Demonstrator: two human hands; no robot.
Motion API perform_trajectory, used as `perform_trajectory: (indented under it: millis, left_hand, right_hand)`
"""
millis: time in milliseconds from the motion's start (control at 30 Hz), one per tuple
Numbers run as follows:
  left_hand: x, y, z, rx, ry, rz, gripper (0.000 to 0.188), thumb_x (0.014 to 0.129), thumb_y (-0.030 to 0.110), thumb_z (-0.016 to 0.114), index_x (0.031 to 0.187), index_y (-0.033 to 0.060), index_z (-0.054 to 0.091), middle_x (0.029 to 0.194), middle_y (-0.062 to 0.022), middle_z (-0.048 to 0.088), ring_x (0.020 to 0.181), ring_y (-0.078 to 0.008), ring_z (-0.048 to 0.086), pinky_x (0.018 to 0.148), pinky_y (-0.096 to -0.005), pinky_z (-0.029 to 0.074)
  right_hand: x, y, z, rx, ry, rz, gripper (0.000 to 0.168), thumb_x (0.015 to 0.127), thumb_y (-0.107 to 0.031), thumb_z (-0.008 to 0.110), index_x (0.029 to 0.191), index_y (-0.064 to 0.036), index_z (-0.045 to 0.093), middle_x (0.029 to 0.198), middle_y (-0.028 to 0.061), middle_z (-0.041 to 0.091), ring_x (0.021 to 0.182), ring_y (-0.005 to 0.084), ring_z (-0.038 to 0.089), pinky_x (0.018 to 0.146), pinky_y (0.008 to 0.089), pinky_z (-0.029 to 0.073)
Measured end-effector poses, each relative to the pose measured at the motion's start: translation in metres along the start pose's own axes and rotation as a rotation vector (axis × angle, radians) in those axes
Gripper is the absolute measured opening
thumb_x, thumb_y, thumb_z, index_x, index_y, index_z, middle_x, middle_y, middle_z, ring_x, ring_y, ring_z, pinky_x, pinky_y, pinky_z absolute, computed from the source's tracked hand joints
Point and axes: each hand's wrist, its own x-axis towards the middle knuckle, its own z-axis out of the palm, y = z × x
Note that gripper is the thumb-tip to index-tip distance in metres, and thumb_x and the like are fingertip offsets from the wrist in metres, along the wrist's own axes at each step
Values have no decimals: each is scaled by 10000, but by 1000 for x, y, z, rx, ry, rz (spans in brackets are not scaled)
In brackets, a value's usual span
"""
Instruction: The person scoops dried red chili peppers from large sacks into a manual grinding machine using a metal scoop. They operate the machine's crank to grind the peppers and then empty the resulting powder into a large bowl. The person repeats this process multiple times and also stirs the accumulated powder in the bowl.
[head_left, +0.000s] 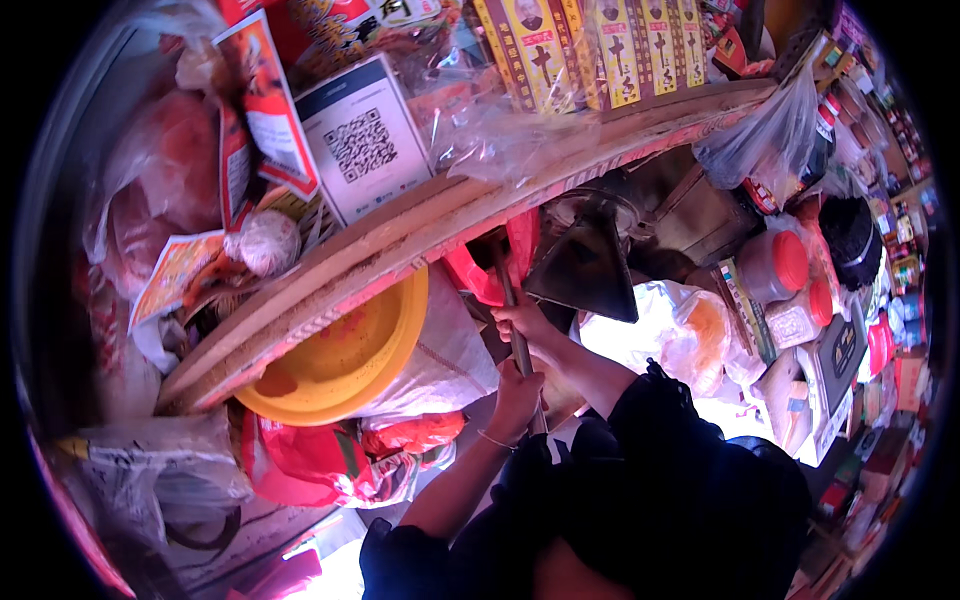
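Note:
Both my hands are wrapped around one long wooden handle (519, 349), which slants down between my arms. My right hand (523, 319) grips it higher in the picture. My left hand (519, 391), with a thin bracelet at the wrist, holds it lower down, near my body. The handle's far end reaches a dark piece below the shelf, beside a red plastic object (480, 281); what tool it belongs to cannot be made out. A dark metal scoop or dustpan (589, 262) is just right of the handle's far end.
A wooden shelf edge (450, 206) crosses ahead, with boxed goods (540, 60) and a printed code sign (364, 142) above it. Left of my hands stand a yellow basin (360, 375) and a red bag (300, 465). Rightward are a white plastic bag (637, 330) and red-lidded jars (776, 259).

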Motion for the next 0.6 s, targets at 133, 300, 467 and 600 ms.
perform_trajectory:
  millis: [133,300,467,600]
  left_hand:
    - [-17,-1,14,10,38,52,269,774,87,520,974,-21,376,704,-88,471,437,-161,512,369,-294,444]
    - [-39,1,42,28,94,93,271,772,96,532,969,-29,395,706,-98,480,438,-168,524,360,-299,443]
    - [-57,-5,69,10,117,158,236,765,94,540,920,-40,422,694,-84,488,453,-166,529,389,-297,454]
    - [-76,8,95,10,145,148,201,769,108,563,875,-2,432,668,-57,475,471,-151,505,428,-286,449]
  right_hand:
    - [-18,-7,-1,7,-36,-9,559,781,7,594,1251,-177,353,646,14,455,457,80,432,373,249,336]
    - [-43,-19,-5,-57,-92,-3,398,786,18,576,1094,-126,370,684,25,473,466,81,447,383,248,340]
    - [-71,-33,-12,-84,-180,-3,356,787,39,555,1052,-123,381,714,22,483,483,76,448,397,238,330]
    - [-82,-43,-20,-73,-229,-14,400,760,31,591,1079,-93,385,659,33,471,448,106,463,380,285,396]
